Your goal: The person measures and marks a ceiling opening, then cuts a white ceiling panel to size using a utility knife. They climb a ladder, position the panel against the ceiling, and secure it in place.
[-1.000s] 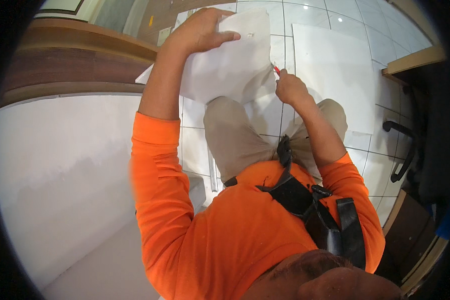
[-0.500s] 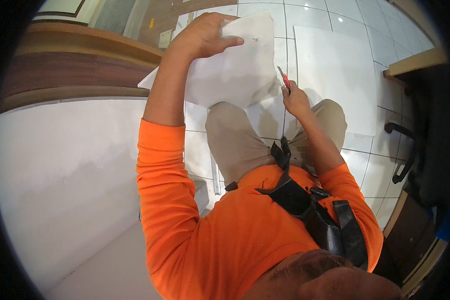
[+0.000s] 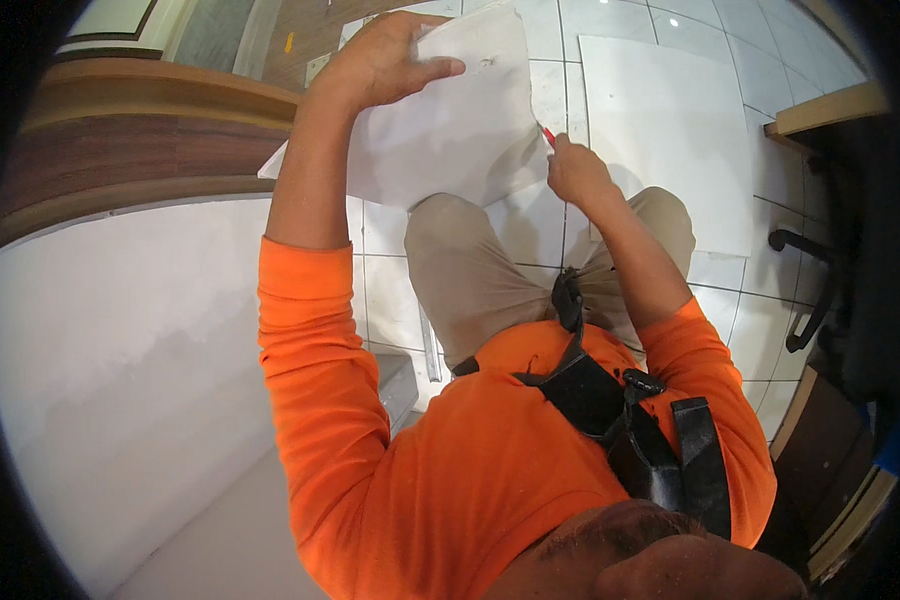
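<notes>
A white board with a rough, ragged right edge (image 3: 450,135), which looks like plasterboard, is tilted in front of my knees. My left hand (image 3: 385,65) grips its top edge, thumb pressed on the near face and fingers behind. Closed around a red utility knife (image 3: 549,136), my right hand (image 3: 580,172) is just right of the board. The knife's tip meets the board's ragged right edge; most of its handle is hidden in my fist. A small dark mark shows near the board's upper corner.
Another large white sheet (image 3: 670,140) lies on the tiled floor to the right. Beyond it are a wooden edge (image 3: 830,108) and a black curved handle (image 3: 810,290). On the left run a wooden ledge (image 3: 160,145) and a white panel (image 3: 140,300). A metal strip (image 3: 430,345) lies beside my left leg.
My right hand has moved up and left, bringing the knife's blade from beside the board onto its right edge. The board and my left hand have shifted slightly left and up.
</notes>
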Motion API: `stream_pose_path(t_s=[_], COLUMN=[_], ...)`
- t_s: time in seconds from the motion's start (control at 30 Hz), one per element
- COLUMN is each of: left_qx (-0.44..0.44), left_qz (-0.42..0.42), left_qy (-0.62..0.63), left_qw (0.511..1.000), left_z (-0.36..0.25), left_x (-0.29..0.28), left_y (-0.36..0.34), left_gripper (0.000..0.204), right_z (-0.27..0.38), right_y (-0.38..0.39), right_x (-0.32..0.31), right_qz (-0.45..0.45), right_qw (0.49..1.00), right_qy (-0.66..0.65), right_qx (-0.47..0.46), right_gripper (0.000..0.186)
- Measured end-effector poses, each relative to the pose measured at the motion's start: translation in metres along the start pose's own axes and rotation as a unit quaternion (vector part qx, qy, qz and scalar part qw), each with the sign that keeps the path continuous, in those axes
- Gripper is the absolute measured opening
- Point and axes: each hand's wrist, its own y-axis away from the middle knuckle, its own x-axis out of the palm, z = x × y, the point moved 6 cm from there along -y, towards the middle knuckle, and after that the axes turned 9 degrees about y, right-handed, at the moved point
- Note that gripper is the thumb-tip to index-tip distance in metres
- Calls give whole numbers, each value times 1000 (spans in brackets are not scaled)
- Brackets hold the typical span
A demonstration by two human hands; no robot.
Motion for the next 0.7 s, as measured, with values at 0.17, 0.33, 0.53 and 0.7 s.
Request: stream_pose_path(t_s=[0.17, 0.33, 0.53, 0.7], left_qx=[-8, 3, -22, -27], left_qz=[-9, -4, -11, 13], left_qy=[-12, 29, -21, -3], left_qw=[1000, 1000, 999, 1000], left_z=[0, 5, 6, -4], left_x=[-7, -10, -3, -3], left_y=[-7, -7, -6, -6], left_gripper=[50, 55, 58, 55], right_z=[-12, -29, -2, -8], right_y=[-34, -2, 14, 13], right_x=[16, 6, -14, 1], right_qz=[41, 100, 6, 16], right_qw=[997, 951, 998, 998], right_qy=[-61, -285, -56, -43], right_qx=[31, 66, 25, 30], right_gripper=[28, 34, 32, 29])
